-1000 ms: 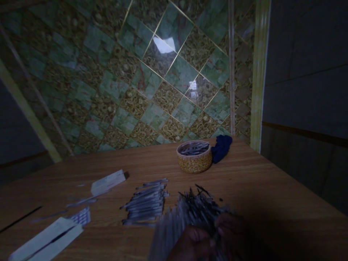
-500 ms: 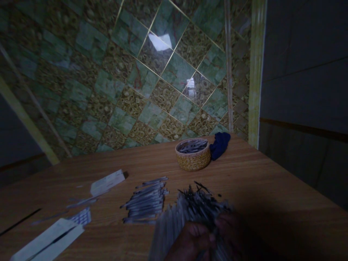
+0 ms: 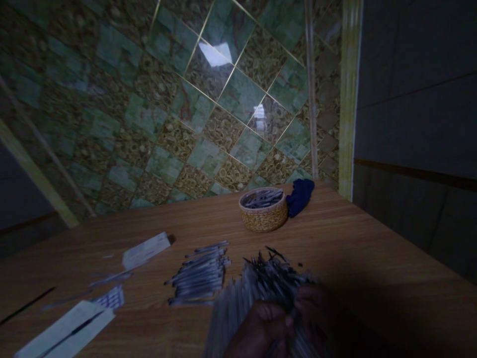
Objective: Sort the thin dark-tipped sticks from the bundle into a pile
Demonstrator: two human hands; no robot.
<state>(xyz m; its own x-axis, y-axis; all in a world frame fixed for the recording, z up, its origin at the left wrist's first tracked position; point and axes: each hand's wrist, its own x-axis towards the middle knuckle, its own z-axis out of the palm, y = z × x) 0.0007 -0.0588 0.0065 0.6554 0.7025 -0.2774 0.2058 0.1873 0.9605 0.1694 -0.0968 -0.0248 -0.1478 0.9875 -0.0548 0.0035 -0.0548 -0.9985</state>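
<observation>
My left hand [image 3: 259, 328] is at the bottom middle, its thumb and fingers pinched together. Close against it on the right, my right hand [image 3: 313, 306] is also closed, mostly lost in shadow. What they hold between their fingertips is too dark to make out. Both are over a large pile of slim, pen-like sticks [image 3: 234, 308] that look clear-wrapped, with dark ends pointing away from me. Left of this pile lies a smaller, neater stack of similar slim sticks [image 3: 201, 273].
A woven basket [image 3: 264, 219] holding more sticks stands at the back, with a dark blue cloth [image 3: 301, 196] beside it. On the left are a white packet [image 3: 147, 249], an opened white paper [image 3: 63, 330] with a dark stick, and another thin dark stick [image 3: 28, 306]. A tiled wall borders the wooden table.
The camera view has shifted very slightly. My hands stay pinched together over the pile, with only small finger movement; the sticks and basket stay where they were.
</observation>
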